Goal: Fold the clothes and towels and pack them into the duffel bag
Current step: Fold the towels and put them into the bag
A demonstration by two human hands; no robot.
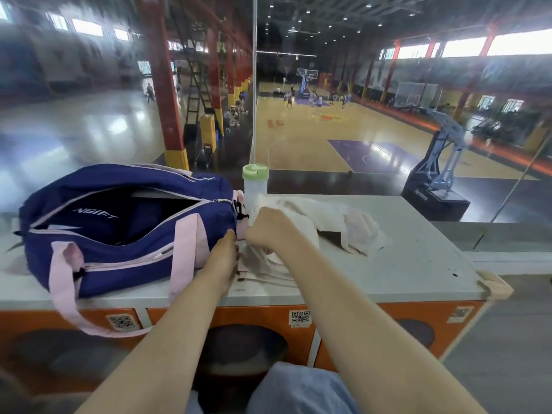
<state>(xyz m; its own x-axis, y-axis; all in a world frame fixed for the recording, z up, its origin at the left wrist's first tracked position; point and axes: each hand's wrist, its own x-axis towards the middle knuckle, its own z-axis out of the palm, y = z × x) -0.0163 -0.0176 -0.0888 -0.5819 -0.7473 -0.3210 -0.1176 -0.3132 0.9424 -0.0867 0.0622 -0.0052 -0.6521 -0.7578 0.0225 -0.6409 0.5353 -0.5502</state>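
Folding is in hand, judging by the layout: the pale cloth (313,216) lies bunched on the counter (418,264), just right of the open duffel bag (119,234). The right hand (268,231) grips the cloth; the left hand (225,249) rests flat at its edge. Next, the cloth needs spreading flat before folding.

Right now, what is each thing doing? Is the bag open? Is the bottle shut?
Bag: unzipped, open, lying on the counter.
Bottle: upright, green lid on.
Cloth: unfolded, crumpled on the counter.
Left hand: down at the cloth's near edge beside the bag; grip cannot be told.
Right hand: fingers curled, gripping the cloth.
Counter: flat, holds everything.
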